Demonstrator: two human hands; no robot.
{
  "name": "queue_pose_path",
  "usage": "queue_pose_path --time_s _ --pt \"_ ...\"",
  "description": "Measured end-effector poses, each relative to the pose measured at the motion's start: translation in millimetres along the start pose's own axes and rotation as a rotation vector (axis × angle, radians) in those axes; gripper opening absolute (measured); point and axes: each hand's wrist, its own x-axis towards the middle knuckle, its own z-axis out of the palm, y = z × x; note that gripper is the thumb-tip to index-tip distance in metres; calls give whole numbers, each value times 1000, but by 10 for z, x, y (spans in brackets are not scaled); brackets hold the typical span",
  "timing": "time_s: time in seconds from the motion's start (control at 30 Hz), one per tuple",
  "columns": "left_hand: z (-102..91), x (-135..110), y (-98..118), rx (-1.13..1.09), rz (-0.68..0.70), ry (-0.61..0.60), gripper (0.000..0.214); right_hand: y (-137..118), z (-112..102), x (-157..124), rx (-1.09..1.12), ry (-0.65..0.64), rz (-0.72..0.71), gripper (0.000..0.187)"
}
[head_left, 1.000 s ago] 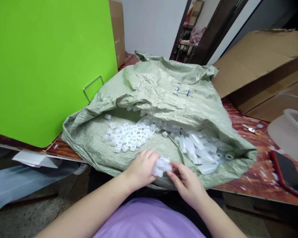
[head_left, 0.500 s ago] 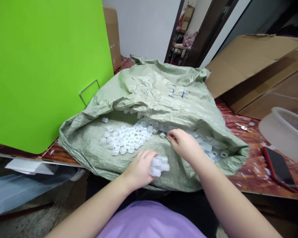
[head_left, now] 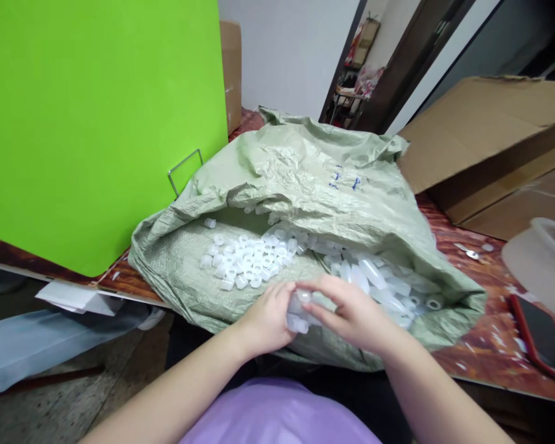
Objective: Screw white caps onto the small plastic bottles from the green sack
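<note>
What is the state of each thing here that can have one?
Sack, open, lying on its side.
Caps, loose inside the sack.
Tubes, loose inside the sack, lying down.
Left hand, closed around a bunch of pieces.
Right hand, fingers touching that bunch.
Phone, flat on the table, screen dark.

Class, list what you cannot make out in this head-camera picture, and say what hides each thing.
Head view:
- Plastic pieces in left hand: number hidden by right hand.
- Sack interior: deeper part covered by its folded top.
- Blue writing on sack: too small to read.
- Bowl and phone: cut off by right edge.
</note>
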Motion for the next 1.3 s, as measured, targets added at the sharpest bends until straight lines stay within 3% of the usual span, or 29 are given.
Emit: queue_pose_path --time_s 0.2,0.37,0.6,0.8,1.03,1.17,1.23,1.3 --pt "-11 18 24 9 47 -21 43 96 193 -244 -6 59 13 24" --pt "-12 28 40 46 86 -15 42 130 165 -275 -67 -20 -140 26" --pt "13 28 43 87 92 -3 41 17 169 -216 -257 4 147 14" --pt "-5 25 39 84 102 -15 40 92 209 -255 -118 31 -165 23" --pt "6 12 35 79 114 -9 44 27 241 -329 59 47 44 19" --pt "2 16 60 86 95 -19 40 9 264 -362 -26 134 220 25" --pt "-2 18 68 107 96 -28 44 7 266 -382 -67 129 227 24" --pt "-2 18 68 117 97 -31 46 8 260 -394 -77 109 141 19"
